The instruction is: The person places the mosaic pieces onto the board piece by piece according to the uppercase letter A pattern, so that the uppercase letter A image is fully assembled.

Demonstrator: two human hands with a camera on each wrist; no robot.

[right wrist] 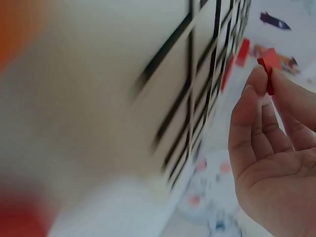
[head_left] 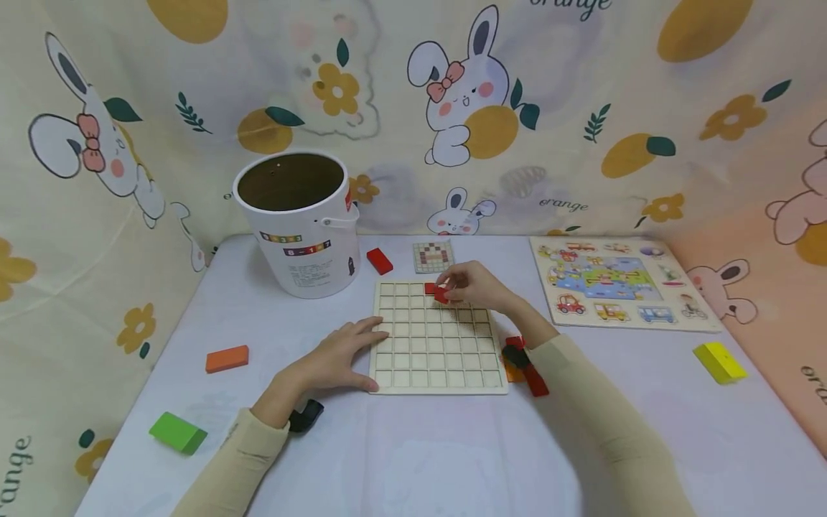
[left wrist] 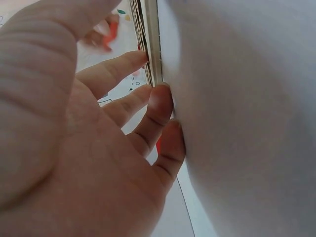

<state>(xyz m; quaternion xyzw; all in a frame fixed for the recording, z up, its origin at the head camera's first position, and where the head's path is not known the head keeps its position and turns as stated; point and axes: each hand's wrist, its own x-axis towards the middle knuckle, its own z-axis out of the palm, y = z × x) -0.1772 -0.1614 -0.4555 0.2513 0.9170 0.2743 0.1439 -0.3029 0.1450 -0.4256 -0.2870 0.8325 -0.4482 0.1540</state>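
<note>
A pale wooden grid board [head_left: 436, 346] lies flat on the white table. Along its left edge rests my left hand [head_left: 332, 357], fingers spread, with fingertips on the rim; the left wrist view shows the fingers [left wrist: 160, 106] against the board's side. Over the board's top row, my right hand [head_left: 478, 287] pinches a small red block [right wrist: 269, 69] between thumb and forefinger. Just left of that block, another red piece [head_left: 429, 288] sits in the top row. Several red and orange blocks [head_left: 535, 380] lie by the board's right edge, partly hidden under the right wrist.
A white bucket [head_left: 310, 251] stands at the back left, beside a red block [head_left: 379, 261]. Behind the board lies a small pattern card [head_left: 423, 258]. A picture puzzle board [head_left: 545, 287] is at right, near a yellow block [head_left: 719, 362]. Orange [head_left: 227, 358] and green [head_left: 177, 433] blocks lie left.
</note>
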